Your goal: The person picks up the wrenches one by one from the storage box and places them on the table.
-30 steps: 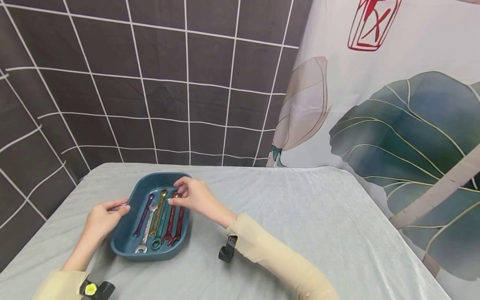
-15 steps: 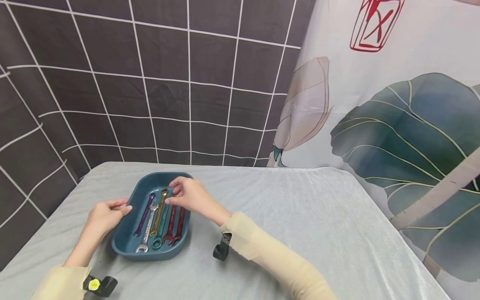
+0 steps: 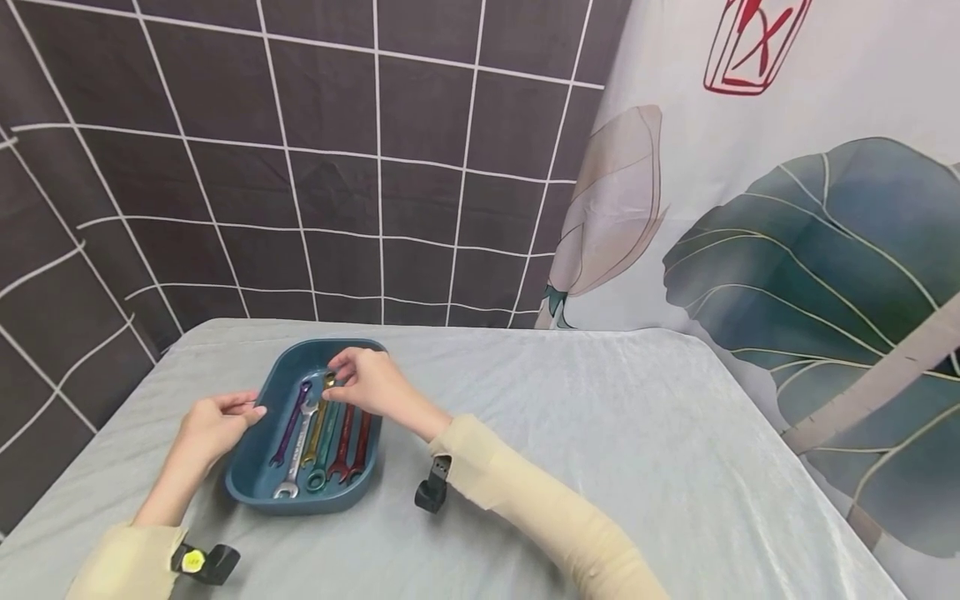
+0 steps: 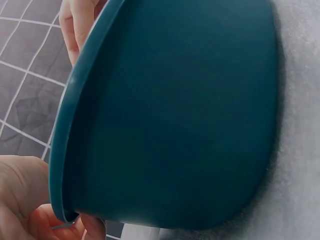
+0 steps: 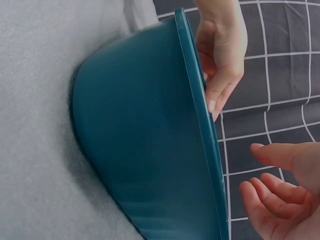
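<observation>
A blue-green plastic basin [image 3: 330, 503] stands on the cloth-covered table. Side by side in it lie several combination wrenches: a purple wrench [image 3: 289, 429], a silver wrench [image 3: 297, 454], a gold wrench [image 3: 318, 427], a green wrench [image 3: 324, 450] and two red wrenches, one of them the outer red wrench [image 3: 362, 442]. My left hand [image 3: 213, 429] pinches the basin's left rim between thumb and fingers. Over the far right part hovers my right hand [image 3: 367, 385], thumb and fingers parted around nothing, covering the far ends of the green and red wrenches.
Pale cloth covers the table [image 3: 570, 442], which stretches to the right of the basin. Behind it hangs a dark gridded curtain [image 3: 337, 200]; a leaf-patterned curtain [image 3: 750, 208] hangs at the right. The basin's wall [image 5: 140, 115] fills much of the right wrist view.
My right hand has shifted left over the basin, from above the red wrenches to near the gold wrench's far end. The left hand keeps its hold on the rim.
</observation>
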{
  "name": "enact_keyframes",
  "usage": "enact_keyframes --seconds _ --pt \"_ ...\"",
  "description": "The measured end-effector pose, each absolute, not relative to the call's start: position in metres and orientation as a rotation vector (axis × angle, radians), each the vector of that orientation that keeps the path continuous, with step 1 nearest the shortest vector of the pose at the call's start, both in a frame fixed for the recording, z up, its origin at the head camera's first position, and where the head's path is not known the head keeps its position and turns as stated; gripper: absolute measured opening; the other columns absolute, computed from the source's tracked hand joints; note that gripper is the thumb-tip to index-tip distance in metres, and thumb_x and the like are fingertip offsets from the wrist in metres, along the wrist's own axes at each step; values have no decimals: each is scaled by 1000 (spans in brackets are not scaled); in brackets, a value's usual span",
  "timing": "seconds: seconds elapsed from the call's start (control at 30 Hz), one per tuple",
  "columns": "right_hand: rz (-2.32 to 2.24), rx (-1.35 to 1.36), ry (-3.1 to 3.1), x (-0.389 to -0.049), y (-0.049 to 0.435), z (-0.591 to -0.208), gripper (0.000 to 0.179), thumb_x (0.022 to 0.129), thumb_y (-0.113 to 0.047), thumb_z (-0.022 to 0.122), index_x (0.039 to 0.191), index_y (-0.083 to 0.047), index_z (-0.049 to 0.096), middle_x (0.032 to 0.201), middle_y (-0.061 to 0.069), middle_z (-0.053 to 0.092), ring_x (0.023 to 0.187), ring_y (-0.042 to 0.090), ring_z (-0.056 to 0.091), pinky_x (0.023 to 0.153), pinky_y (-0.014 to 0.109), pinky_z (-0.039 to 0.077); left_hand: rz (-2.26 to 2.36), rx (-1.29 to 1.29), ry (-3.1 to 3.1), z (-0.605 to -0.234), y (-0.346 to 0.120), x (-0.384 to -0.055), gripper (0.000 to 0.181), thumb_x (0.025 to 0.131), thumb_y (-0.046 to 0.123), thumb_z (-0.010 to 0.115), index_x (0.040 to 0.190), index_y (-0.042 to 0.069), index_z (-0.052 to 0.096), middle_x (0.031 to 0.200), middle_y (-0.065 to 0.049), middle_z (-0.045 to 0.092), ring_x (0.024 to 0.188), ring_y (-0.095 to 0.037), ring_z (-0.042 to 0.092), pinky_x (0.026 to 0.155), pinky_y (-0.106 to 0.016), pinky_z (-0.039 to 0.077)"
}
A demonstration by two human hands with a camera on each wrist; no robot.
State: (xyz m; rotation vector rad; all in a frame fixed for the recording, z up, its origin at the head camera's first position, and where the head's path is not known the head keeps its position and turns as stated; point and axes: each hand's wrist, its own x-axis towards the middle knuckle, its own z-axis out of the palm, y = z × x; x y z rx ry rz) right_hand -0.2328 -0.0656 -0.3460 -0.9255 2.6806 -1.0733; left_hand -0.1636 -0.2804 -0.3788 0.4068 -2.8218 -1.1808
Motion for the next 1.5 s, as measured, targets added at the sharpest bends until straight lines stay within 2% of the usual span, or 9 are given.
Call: enact_keyframes --seconds 0.13,0.33,0.57,0.97,1.1,1.23,1.33,1.5 --pt "-1061 -905 2678 -233 -70 -345 35 82 -22 76 112 -6 67 103 8 73 82 5 66 67 11 45 -1195 425 -2819 -379 -281 -163 46 93 17 59 123 -17 53 114 -34 62 100 -42 63 76 -40 52" --pt "-1039 -875 2690 -234 -77 -345 37 81 -25 78 112 -8 67 100 5 73 78 4 64 64 12 44 -1229 458 -2822 -378 -281 -164 49 94 19 59 126 -17 51 119 -35 59 108 -46 59 86 -51 49" --pt "-1025 -860 2719 -237 -83 -343 35 80 -26 78 110 -9 69 94 0 74 79 3 65 67 12 44 -1222 457 -2819 -379 -281 -165 49 93 20 60 125 -16 53 119 -33 60 108 -44 61 86 -49 50" --pt "-1076 -785 2629 -237 -93 -339 32 81 -23 78 108 -9 69 88 -3 75 71 -1 62 64 14 46 -1259 485 -2827 -379 -282 -164 49 94 21 59 126 -15 52 120 -34 59 110 -45 59 87 -51 49" --pt "-1102 -748 2578 -236 -95 -336 31 81 -21 77 108 -7 69 89 0 75 67 0 63 60 15 48 -1261 483 -2829 -376 -283 -165 50 93 21 60 126 -15 52 119 -33 60 103 -42 62 77 -40 53" --pt "-1128 -681 2512 -238 -99 -338 35 81 -19 78 111 -5 68 91 3 76 66 8 68 57 16 49 -1262 497 -2832 -375 -284 -167 49 92 21 62 126 -14 53 114 -31 64 84 -25 64 61 -26 47" --pt "-1136 -640 2482 -240 -102 -341 35 80 -19 78 110 -5 69 89 4 76 71 16 71 59 19 51 -1266 503 -2838 -375 -284 -168 49 92 20 62 126 -13 53 113 -31 64 79 -16 62 59 -23 45" --pt "-1219 -557 2382 -243 -105 -345 28 79 -16 79 103 -3 71 84 8 75 79 25 73 72 33 57 -1269 500 -2842 -375 -285 -169 49 92 21 63 125 -13 54 113 -30 64 80 -15 62 59 -23 45"
